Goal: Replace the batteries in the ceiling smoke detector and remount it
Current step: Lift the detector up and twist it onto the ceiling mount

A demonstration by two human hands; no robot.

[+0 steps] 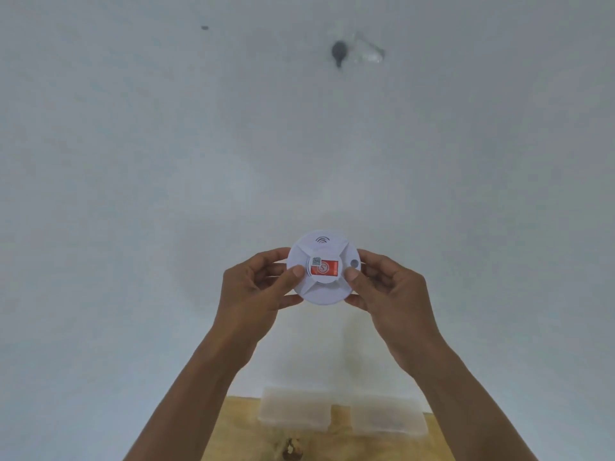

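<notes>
2 translucent plastic containers (294, 410) sit on the wooden surface (243, 424) at the bottom of the view; their contents cannot be made out. Above them, the left hand (256, 284) pinches the left edge of the smoke detector (323, 267), thumb on its face, fingers behind. The round white detector is held up before the pale ceiling (166, 144), with a red label at its centre and a curved-lines mark. The right hand (389, 287) grips its right edge likewise
</notes>
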